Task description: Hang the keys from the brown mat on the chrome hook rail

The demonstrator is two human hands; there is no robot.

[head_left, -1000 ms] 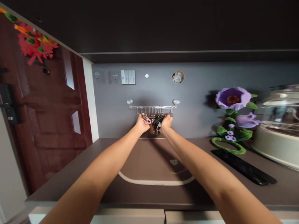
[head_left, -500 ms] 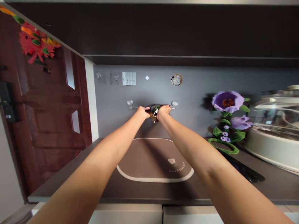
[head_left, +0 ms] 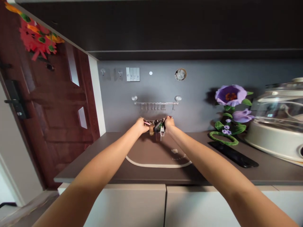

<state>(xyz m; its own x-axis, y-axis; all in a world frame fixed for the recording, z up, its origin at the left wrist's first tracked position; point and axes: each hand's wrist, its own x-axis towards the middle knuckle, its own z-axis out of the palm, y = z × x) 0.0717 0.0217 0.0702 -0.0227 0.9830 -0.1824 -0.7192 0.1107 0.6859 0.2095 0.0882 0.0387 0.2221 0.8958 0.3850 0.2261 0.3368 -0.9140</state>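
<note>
- Above the back edge of the tabletop (head_left: 146, 176), two hands hold one bunch of keys (head_left: 157, 126) between them, below the hook rail (head_left: 156, 103).
- Left hand (head_left: 141, 125) is closed on its left end.
- Right hand (head_left: 169, 123) is closed on its right end.
- One oval mat (head_left: 151, 157) lies under them.
- One flower ornament (head_left: 230, 110) stands toward the right edge.

grey wall (head_left: 201, 104) under dark cabinets (head_left: 165, 28), brown counter (head_left: 272, 171) on white cupboard fronts (head_left: 132, 205), reddish wooden door (head_left: 54, 110) at left.
</note>
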